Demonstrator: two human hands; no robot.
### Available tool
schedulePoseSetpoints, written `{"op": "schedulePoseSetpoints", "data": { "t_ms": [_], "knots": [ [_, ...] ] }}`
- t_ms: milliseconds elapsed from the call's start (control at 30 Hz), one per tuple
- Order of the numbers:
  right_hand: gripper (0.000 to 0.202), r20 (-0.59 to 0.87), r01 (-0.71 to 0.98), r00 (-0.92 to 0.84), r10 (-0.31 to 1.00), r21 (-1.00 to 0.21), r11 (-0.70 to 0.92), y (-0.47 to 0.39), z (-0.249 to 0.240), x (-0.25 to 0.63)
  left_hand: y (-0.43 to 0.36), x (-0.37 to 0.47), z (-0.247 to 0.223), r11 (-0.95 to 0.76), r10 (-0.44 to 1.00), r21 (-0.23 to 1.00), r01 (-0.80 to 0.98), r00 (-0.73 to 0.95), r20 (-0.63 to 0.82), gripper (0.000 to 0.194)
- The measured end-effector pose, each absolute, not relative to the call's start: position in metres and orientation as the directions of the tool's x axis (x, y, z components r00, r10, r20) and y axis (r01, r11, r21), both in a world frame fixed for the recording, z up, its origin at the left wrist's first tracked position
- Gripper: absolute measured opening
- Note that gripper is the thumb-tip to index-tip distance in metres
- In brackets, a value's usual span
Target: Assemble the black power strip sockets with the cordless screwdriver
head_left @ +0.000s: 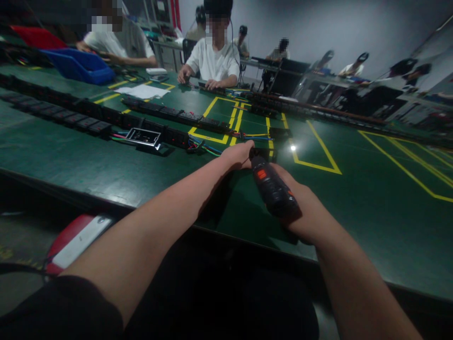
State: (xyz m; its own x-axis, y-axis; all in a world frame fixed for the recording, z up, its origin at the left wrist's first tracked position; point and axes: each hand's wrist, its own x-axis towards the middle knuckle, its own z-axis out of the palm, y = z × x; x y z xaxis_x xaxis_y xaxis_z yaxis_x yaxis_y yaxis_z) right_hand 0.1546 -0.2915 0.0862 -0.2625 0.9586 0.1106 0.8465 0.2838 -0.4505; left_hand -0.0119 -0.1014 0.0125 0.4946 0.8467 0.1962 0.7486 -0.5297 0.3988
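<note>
A black power screwdriver [274, 189] with orange marks is held in my right hand [300, 203], its front end pointing away from me at a dark part [265, 152] on the green table. My left hand [240, 155] is at the near end of this part, closed around something I cannot make out, close to the tool's tip. Coloured wires [208, 148] run left from my left hand to a long black socket strip [173, 137]. A silver-framed module [144, 137] sits along that strip.
More black strips [177, 114] lie on the green table [371, 226], which has yellow tape outlines [318, 167]. A blue bin [79, 65] and white paper [143, 91] are at the back left. A person [215, 56] sits opposite, with others around.
</note>
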Motion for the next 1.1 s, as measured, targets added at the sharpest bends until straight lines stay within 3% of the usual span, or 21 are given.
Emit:
{"op": "schedulePoseSetpoints", "data": {
  "t_ms": [200, 367, 467, 700, 1100],
  "knots": [
    [0.076, 0.193, 0.727, -0.174, 0.966, -0.636, 0.258, -0.289, 0.084, 0.159, -0.097, -0.012, 0.007, -0.51, 0.858, 0.488, 0.708, 0.453, 0.241, 0.06],
    [0.054, 0.038, 0.583, -0.086, 0.996, -0.809, 0.082, -0.294, 0.086, 0.159, -0.095, -0.011, 0.002, -0.532, 0.846, 0.521, 0.667, 0.444, 0.296, 0.061],
    [0.039, 0.007, 0.58, -0.078, 0.997, -0.813, 0.051, -0.295, 0.084, 0.16, -0.096, -0.011, 0.004, -0.53, 0.847, 0.525, 0.666, 0.443, 0.292, 0.062],
    [0.031, 0.013, 0.554, -0.105, 0.994, -0.83, 0.069, -0.288, 0.073, 0.166, -0.101, -0.014, 0.013, -0.504, 0.859, 0.534, 0.679, 0.458, 0.229, 0.061],
    [0.029, -0.033, 0.458, -0.06, 0.998, -0.889, -0.002, -0.29, 0.077, 0.168, -0.101, -0.013, 0.012, -0.517, 0.851, 0.499, 0.695, 0.477, 0.217, 0.062]
  ]
}}
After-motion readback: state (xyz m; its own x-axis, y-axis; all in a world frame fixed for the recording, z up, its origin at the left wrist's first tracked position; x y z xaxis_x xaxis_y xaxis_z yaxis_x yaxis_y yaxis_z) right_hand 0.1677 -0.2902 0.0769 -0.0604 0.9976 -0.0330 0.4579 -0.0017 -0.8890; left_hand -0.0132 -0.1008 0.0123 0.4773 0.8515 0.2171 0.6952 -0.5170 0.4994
